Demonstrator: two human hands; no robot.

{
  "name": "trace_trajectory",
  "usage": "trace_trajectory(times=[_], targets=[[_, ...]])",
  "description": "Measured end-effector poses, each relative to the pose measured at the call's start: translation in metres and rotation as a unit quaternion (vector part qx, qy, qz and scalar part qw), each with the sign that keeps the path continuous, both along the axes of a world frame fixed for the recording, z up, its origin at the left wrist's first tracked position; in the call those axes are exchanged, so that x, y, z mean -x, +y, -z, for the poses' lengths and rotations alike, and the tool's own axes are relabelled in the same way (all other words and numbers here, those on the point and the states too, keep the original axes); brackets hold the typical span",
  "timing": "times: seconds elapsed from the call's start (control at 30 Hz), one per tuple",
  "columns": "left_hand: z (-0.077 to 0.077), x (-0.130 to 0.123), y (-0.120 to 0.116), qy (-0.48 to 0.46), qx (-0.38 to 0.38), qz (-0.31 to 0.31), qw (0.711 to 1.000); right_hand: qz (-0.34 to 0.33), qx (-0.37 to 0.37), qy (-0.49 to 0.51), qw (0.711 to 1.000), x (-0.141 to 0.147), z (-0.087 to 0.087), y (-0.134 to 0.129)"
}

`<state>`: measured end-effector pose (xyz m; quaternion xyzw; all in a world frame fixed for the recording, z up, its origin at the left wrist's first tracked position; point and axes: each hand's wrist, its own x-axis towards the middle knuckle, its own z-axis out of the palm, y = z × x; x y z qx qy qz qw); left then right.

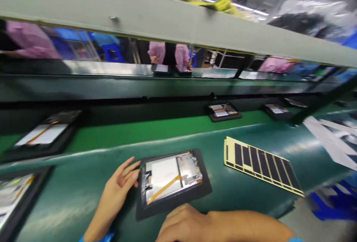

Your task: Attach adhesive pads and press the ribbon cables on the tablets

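An opened tablet (173, 177), with a white battery, an orange ribbon cable and a circuit board showing, lies in a black tray (205, 182) on the green bench. By the tray's left edge is my left hand (121, 182), its fingers loosely bent and apart, with nothing visible in them. Whether its fingertips touch the tray, I cannot tell. My right hand (184, 224) is at the near side of the tray, back of the hand up. Its fingers are bent down and mostly hidden. To the right lies a yellow sheet of black adhesive strips (262, 164).
Behind the bench (83, 193) runs a green conveyor belt (139, 128) with several trayed tablets, one at the left (46, 132). Another trayed tablet (16, 193) is at the near left. White papers (331, 141) lie at right. A long pale beam (139, 15) spans above; people work beyond.
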<state>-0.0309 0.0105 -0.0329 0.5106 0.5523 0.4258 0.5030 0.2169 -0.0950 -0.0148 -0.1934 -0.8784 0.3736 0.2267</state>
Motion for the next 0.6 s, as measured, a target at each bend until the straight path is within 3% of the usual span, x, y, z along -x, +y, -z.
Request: trace_trajectory(times=[0.13, 0.2, 0.33, 0.47, 0.6], targets=[[-0.007, 0.003, -0.002, 0.037, -0.069, 0.004, 0.997, 0.140, -0.036, 0.020, 0.989, -0.005, -0.020, 0.007], [-0.009, 0.004, -0.003, 0.085, -0.104, 0.015, 0.991, 0.175, -0.072, 0.007, 0.982, -0.005, -0.025, 0.016], [-0.009, 0.002, -0.007, 0.117, -0.112, 0.040, 0.986, 0.164, -0.183, -0.102, 0.964, 0.001, -0.021, 0.038], [-0.009, -0.006, -0.011, 0.131, -0.114, 0.071, 0.982, 0.133, -0.279, -0.211, 0.927, 0.009, -0.009, 0.052], [-0.008, -0.013, -0.015, 0.153, -0.133, 0.090, 0.975, 0.175, -0.322, -0.238, 0.899, 0.008, 0.000, 0.055]])
